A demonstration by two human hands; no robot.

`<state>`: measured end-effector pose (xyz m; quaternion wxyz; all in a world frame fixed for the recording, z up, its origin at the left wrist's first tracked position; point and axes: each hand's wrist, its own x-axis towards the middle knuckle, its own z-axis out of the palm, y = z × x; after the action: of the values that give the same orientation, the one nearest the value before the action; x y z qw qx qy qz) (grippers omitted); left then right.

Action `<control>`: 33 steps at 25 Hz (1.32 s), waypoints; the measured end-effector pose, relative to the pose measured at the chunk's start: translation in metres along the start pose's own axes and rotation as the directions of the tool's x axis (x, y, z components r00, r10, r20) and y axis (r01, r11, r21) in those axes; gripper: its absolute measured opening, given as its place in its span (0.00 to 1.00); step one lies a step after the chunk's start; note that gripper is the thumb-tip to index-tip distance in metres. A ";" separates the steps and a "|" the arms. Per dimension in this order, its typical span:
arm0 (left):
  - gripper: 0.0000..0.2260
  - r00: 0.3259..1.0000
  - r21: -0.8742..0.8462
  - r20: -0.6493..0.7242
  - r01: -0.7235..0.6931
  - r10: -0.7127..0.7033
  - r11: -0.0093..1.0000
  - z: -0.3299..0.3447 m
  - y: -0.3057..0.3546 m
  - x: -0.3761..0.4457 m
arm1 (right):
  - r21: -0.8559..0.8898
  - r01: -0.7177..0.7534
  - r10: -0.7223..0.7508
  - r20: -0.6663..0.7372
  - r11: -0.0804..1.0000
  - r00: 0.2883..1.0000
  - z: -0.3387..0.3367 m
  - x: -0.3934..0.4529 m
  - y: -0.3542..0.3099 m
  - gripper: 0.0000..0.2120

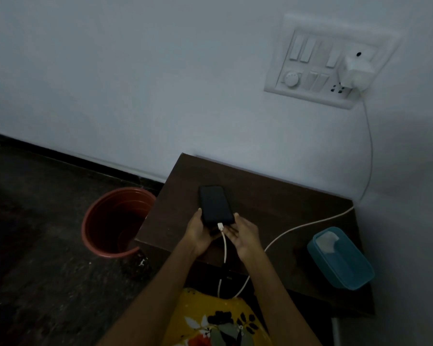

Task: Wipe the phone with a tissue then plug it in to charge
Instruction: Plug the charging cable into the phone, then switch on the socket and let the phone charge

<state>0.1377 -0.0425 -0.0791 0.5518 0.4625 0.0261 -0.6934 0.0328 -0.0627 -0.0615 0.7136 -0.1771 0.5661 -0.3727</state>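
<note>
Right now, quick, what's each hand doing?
Left hand: holds the phone at its near left edge.
Right hand: holds the phone's near right corner, beside the plugged-in cable.

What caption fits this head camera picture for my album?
Left hand and right hand hold a black rectangular phone, white charging cable plugged in, at a dark wooden table.

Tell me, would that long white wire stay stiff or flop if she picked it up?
Probably floppy: the long white charging cable droops in a loop off the dark wooden table and sags along the wall. It's thin, so likely light. A tug might drag the flat black phone, since it's plugged in.
</note>
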 end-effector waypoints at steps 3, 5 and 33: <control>0.21 0.994 0.089 -0.105 0.006 0.003 0.996 -0.002 0.005 -0.003 | -0.062 0.018 -0.018 0.005 0.998 1.000 -0.002 -0.002 0.004 0.04; 0.23 0.989 0.171 -0.148 0.010 0.015 0.985 -0.005 0.010 -0.006 | -0.114 0.042 -0.044 -0.010 0.993 0.999 -0.001 0.000 0.010 0.08; 0.26 0.748 0.984 0.174 -0.162 0.640 -0.078 0.056 0.043 -0.050 | -0.929 0.369 -0.651 0.291 -0.018 0.701 0.002 -0.039 -0.081 0.17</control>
<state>0.1352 -0.0529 0.0068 0.2606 0.8033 -0.4884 -0.2196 0.0047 -0.0878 0.0196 0.1822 -0.7239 0.6359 -0.1958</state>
